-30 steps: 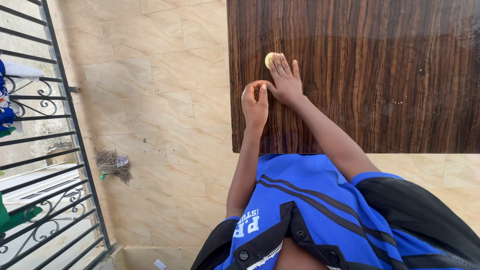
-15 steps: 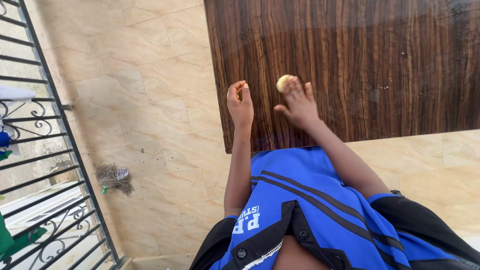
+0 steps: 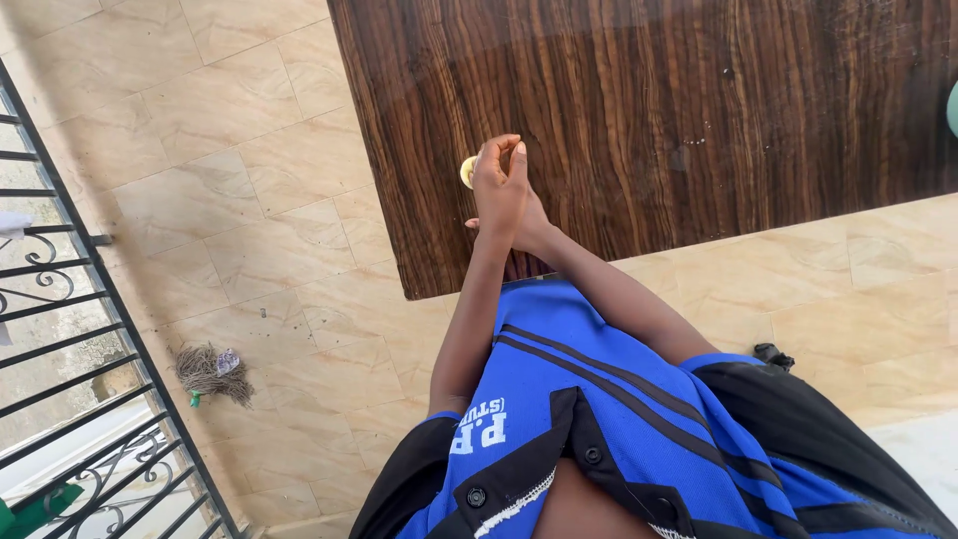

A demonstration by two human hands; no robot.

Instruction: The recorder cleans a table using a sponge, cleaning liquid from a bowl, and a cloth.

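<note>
I saw both hands together over the near-left part of the dark wood-grain counter (image 3: 699,110). The left hand (image 3: 499,185) sat on top, fingers curled narrow, pinching a small pale yellow round piece (image 3: 467,172) that peeked out at its 9 o'clock. The right hand (image 3: 534,232) was mostly hidden underneath; I couldn't tell its grip. A frayed mop head (image 3: 208,371) lay on the beige tiled floor (image 3: 249,230) at 8 o'clock, near the black railing (image 3: 120,329).

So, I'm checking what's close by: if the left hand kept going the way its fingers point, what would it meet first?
Probably the small pale yellow piece beside the left hand; beyond it, only bare wooden table. Depth is unclear.
</note>
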